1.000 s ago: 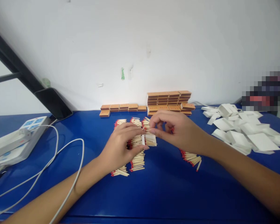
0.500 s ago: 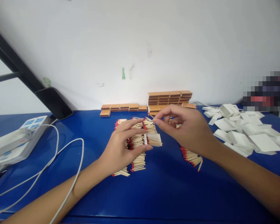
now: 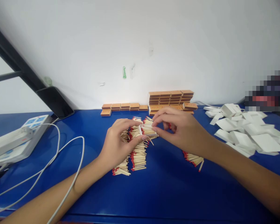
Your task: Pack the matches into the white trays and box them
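Note:
My left hand [image 3: 118,144] grips the left end of a small white tray [image 3: 146,129] between thumb and fingers. Matches lie in the tray. At its right end, my right hand [image 3: 177,126] has thumb and index finger pinched together; what they hold is too small to make out. Piles of red-headed matches [image 3: 138,158] lie on the blue table under and beside the tray, and one loose match [image 3: 150,141] sticks out below it. Another bunch of matches [image 3: 194,158] lies below my right hand.
Stacked orange matchboxes [image 3: 170,97] stand by the wall, with a lower row [image 3: 120,106] to their left. White paper trays [image 3: 249,130] are heaped at right. A power strip [image 3: 25,140], a phone [image 3: 55,102] and white cables [image 3: 82,155] are at left.
My left hand has closed onto the tray, which has shifted slightly left and up. My right hand has moved slightly down to the tray's right end.

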Motion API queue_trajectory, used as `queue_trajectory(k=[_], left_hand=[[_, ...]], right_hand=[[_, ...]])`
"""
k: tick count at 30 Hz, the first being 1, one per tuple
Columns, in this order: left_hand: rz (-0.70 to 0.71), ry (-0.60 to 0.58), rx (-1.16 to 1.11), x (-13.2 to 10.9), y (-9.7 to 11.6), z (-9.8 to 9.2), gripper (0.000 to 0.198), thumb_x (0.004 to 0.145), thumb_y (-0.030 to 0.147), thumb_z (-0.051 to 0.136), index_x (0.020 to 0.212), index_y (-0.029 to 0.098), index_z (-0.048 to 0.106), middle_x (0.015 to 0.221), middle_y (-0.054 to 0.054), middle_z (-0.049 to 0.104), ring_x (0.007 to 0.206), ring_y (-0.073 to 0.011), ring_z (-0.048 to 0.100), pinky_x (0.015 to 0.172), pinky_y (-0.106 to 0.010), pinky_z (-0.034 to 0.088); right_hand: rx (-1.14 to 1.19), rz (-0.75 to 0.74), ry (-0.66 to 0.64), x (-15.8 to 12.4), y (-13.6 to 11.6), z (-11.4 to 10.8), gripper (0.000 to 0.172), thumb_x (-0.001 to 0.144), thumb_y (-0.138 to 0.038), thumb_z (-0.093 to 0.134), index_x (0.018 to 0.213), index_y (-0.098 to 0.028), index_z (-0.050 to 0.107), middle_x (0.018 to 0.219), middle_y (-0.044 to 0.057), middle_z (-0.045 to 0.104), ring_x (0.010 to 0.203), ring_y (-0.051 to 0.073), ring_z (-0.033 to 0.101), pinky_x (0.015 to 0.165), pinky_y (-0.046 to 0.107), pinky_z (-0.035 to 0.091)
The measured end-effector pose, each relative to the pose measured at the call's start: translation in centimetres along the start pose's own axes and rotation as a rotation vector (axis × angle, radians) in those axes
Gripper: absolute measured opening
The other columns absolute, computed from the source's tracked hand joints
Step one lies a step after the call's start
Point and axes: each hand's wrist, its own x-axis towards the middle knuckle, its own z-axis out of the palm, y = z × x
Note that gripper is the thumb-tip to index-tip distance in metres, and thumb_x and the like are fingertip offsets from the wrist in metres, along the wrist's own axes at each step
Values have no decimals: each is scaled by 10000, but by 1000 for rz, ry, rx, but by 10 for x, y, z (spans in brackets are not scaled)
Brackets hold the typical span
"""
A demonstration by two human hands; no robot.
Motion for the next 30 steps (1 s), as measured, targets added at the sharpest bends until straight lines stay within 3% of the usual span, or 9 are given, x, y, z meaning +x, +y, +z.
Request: queue_trajectory(k=[4, 9, 13, 16, 21, 25, 30], left_hand=[[-3, -9, -23, -1, 1, 1, 338, 849, 377, 894, 1150, 271, 783, 1095, -37, 791, 1067, -251, 710, 956, -432, 570], [-103, 49, -39, 0, -2, 1, 325, 857, 401, 879, 1137, 261, 793, 1092, -46, 803, 1038, -254, 742, 966, -443, 592], [-145, 106, -6, 2, -5, -1, 366, 852, 416, 879, 1171, 261, 790, 1086, -40, 814, 1017, -255, 756, 989, -452, 586], [-161, 120, 16, 2, -6, -1, 359, 857, 404, 873, 1176, 261, 788, 1073, -30, 816, 1019, -245, 760, 996, -429, 579], [-158, 106, 29, 1, -4, 0, 355, 862, 390, 869, 1186, 272, 784, 1078, -20, 813, 1016, -224, 759, 981, -392, 575], [-156, 92, 37, 1, -3, -1, 335, 871, 384, 858, 1178, 273, 786, 1098, -29, 810, 1041, -234, 751, 993, -409, 570], [-156, 79, 29, 2, -2, -1, 327, 878, 384, 852, 1176, 269, 784, 1105, -28, 807, 1048, -234, 750, 998, -413, 570]], right_hand=[[11, -42, -60, 0, 3, -2, 121, 986, -285, 607, 951, -249, 717, 1101, 60, 699, 639, 132, 519, 656, 339, 440], [-83, 58, 30, 5, 7, -8, 166, 966, -361, 622, 914, -245, 727, 855, 45, 668, 665, 174, 533, 673, 358, 421], [-120, 230, -217, 4, 10, -4, 245, 917, -437, 672, 784, -235, 712, 732, 21, 652, 672, 176, 555, 652, 340, 391], [-146, 229, -387, -1, 13, 9, 219, 883, -433, 719, 810, -227, 709, 781, 19, 683, 719, 174, 586, 664, 320, 391], [-205, 257, -457, -9, 16, 26, 98, 911, -261, 675, 829, -213, 654, 833, 27, 704, 734, 175, 596, 664, 311, 381], [-229, 304, -523, -6, 19, 16, 130, 949, -236, 643, 821, -214, 645, 829, 31, 703, 738, 185, 601, 663, 312, 376], [-222, 139, -584, -3, 26, 4, 126, 976, -193, 638, 851, -212, 647, 902, 27, 685, 800, 181, 600, 706, 305, 379]])
